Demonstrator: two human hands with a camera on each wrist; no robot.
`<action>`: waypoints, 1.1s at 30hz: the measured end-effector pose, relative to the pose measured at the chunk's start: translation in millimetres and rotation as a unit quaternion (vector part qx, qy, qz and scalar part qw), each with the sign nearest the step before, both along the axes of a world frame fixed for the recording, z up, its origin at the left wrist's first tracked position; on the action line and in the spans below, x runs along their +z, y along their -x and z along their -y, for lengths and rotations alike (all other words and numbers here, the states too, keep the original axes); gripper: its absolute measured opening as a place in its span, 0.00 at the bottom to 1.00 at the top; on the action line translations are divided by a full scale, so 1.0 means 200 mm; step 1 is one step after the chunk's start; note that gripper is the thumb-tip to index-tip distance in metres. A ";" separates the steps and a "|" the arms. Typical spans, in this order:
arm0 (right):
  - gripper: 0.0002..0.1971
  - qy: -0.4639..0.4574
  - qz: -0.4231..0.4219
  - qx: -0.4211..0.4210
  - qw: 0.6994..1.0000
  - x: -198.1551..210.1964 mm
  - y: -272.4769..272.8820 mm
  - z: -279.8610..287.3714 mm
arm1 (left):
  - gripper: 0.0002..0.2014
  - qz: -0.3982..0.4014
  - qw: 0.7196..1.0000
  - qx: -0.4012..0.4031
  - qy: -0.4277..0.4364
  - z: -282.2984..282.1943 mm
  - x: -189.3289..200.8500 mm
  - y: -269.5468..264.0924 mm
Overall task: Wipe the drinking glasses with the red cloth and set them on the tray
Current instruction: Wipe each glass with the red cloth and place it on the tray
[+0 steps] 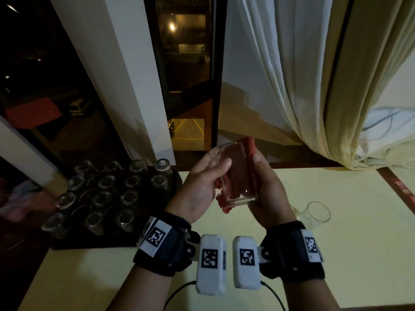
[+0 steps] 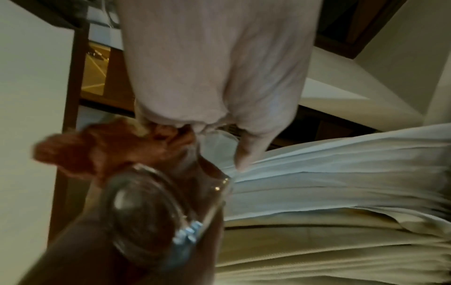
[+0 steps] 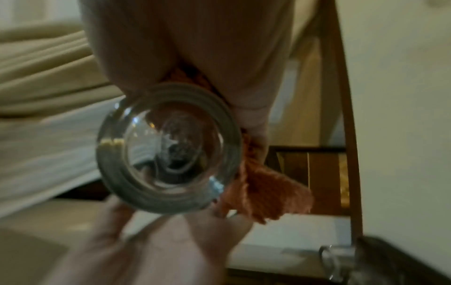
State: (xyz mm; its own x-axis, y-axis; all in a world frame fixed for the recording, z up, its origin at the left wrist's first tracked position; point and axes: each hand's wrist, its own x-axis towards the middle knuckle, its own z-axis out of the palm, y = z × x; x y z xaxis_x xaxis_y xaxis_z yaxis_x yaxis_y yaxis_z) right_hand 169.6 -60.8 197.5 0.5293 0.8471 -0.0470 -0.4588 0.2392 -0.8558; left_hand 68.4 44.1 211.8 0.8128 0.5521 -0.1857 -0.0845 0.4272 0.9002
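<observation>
I hold a clear drinking glass [image 1: 235,173] in the air above the table, mouth tilted away from me. My left hand [image 1: 221,159] grips its left side, thumb lying along the wall. My right hand [image 1: 262,176] grips the red cloth [image 1: 249,145] against the glass's right side; a cloth end [image 1: 222,204] hangs by the base. The right wrist view looks straight at the thick glass base [image 3: 168,148], with red cloth [image 3: 268,192] beside it. In the left wrist view the glass [image 2: 151,208] and the cloth [image 2: 97,150] are blurred. At the left is a black tray [image 1: 89,243].
Several glasses [image 1: 103,198] stand upside down in rows on the tray. Another clear glass [image 1: 316,214] lies on its side on the pale yellow table [image 1: 336,254], just right of my right wrist. Curtains [image 1: 303,86] and a dark window are beyond the table's far edge.
</observation>
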 end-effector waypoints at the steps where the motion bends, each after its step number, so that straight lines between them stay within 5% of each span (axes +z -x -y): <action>1: 0.27 0.006 0.023 -0.001 1.000 0.00 0.00 -0.01 | 0.40 -0.002 1.000 0.001 0.001 0.00 0.00 -0.01; 4: 0.27 -0.013 0.013 0.010 1.000 -0.01 0.01 -0.01 | 0.39 -0.021 0.999 -0.018 -0.030 0.02 0.01 -0.01; 6: 0.27 -0.022 -0.065 0.023 0.997 0.00 0.03 0.00 | 0.38 -0.020 0.998 -0.049 -0.042 0.00 0.01 0.01; 9: 0.31 -0.015 -0.132 0.035 0.990 -0.01 0.02 0.02 | 0.49 -0.029 0.997 -0.068 -0.036 -0.04 0.02 0.02; 12: 0.28 -0.002 -0.037 0.019 0.999 -0.02 0.01 0.00 | 0.30 -0.036 0.998 -0.034 -0.046 -0.03 0.05 0.01; 14: 0.27 0.006 -0.001 0.005 1.000 -0.04 0.01 -0.01 | 0.32 -0.053 0.997 -0.044 -0.041 0.01 0.06 -0.01; 20: 0.27 -0.045 -0.150 0.023 0.987 -0.04 -0.01 0.02 | 0.34 -0.041 0.998 -0.050 0.002 0.01 0.03 -0.04; 22: 0.27 -0.032 -0.116 0.018 0.993 -0.05 -0.02 0.02 | 0.29 -0.048 0.999 -0.018 -0.006 -0.01 0.02 -0.03; 26: 0.25 0.001 -0.025 0.015 1.000 -0.06 -0.03 -0.01 | 0.51 -0.073 0.997 -0.012 -0.012 0.03 0.01 -0.06; 30: 0.25 -0.032 -0.113 0.032 0.993 -0.04 -0.01 -0.01 | 0.30 -0.072 0.996 -0.047 -0.031 -0.01 0.02 -0.05; 33: 0.26 -0.045 -0.137 0.033 0.989 -0.04 -0.04 -0.01 | 0.23 -0.054 0.995 -0.055 -0.060 -0.05 0.05 -0.03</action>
